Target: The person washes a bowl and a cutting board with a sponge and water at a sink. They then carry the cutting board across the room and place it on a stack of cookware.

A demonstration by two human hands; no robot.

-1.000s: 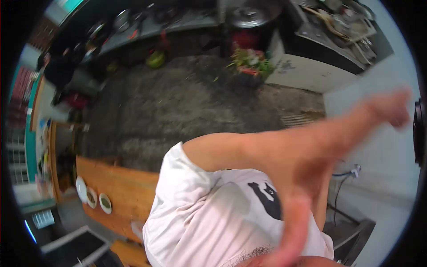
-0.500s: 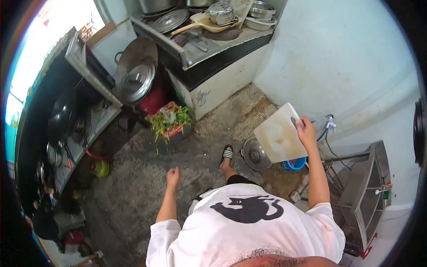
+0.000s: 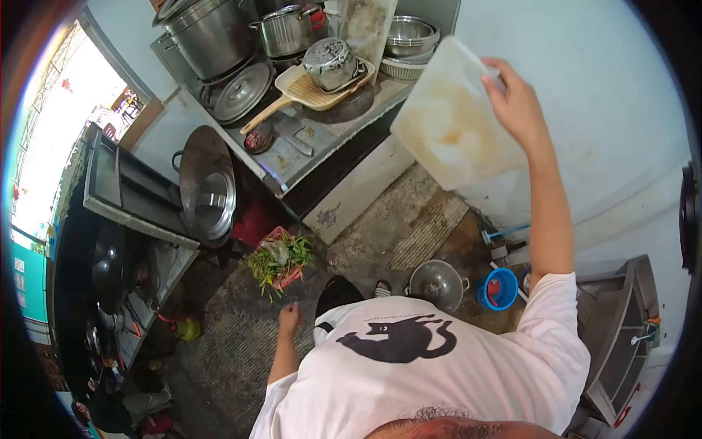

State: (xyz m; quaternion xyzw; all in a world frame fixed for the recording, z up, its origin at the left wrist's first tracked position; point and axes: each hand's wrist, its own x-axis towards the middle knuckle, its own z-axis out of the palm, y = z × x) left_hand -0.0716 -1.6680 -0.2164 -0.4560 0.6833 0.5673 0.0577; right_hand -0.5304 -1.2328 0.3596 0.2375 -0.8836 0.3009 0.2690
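My right hand (image 3: 515, 106) grips the upper right edge of a white cutting board (image 3: 453, 121) with brownish stains. The board is raised and tilted beside the pale wall, near the right end of the counter. The thumb lies across its face, and the other fingers are hidden behind it. My left hand (image 3: 290, 316) hangs low at my side, its fingers curled in and nothing visible in them. Just beyond it, leafy greens (image 3: 281, 260) sit in a red container on the floor.
The counter (image 3: 351, 128) holds a big steel pot (image 3: 208, 40), a wooden-handled pan (image 3: 314, 91), a knife (image 3: 295, 143) and steel bowls (image 3: 409, 33). On the floor stand a metal basin (image 3: 437, 284) and a blue bucket (image 3: 499, 287). Another person (image 3: 121, 402) is at lower left.
My right hand has lifted the cutting board up and away from above the basin and bucket, toward the counter. My body has moved forward; my left hand stays low.
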